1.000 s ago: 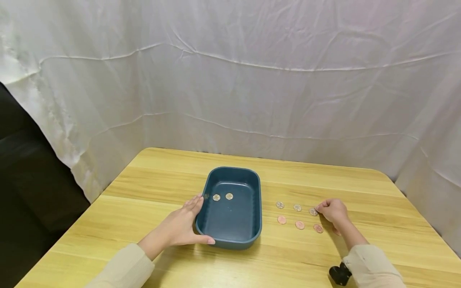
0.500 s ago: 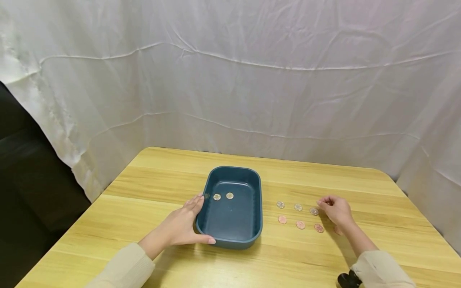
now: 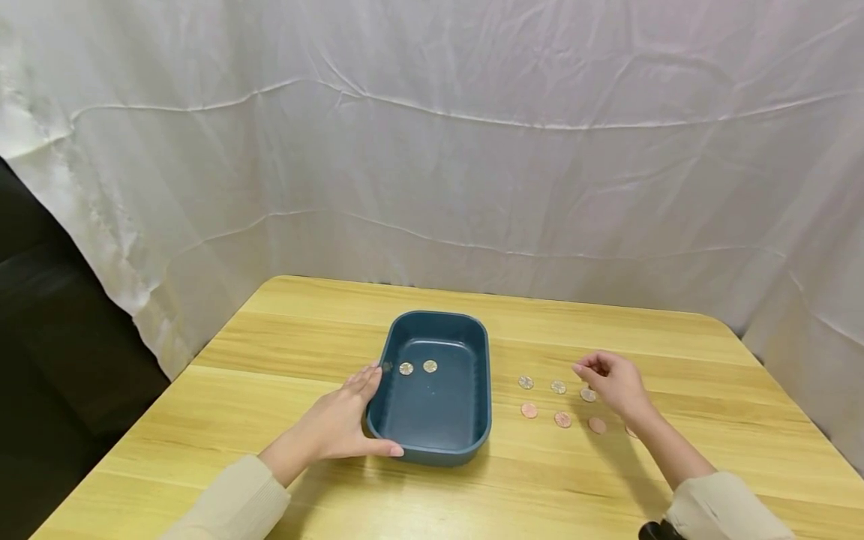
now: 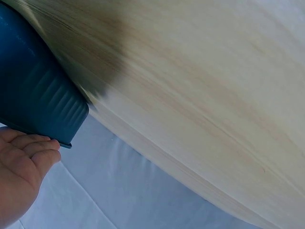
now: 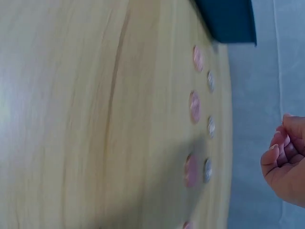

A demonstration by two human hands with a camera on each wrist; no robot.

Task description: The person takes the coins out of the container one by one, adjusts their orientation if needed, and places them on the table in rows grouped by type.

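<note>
Nearby, 7 round coins [image 3: 558,387], silver and copper.

A wooden table and a white sheet

The light wooden table [image 3: 324,487] fills the bottom half of the frame, and its grain runs from side to side. A wrinkled white sheet [image 3: 432,150] hangs behind it across the top. Something dark [image 3: 47,337] sits at the left edge, beside the table.
</note>
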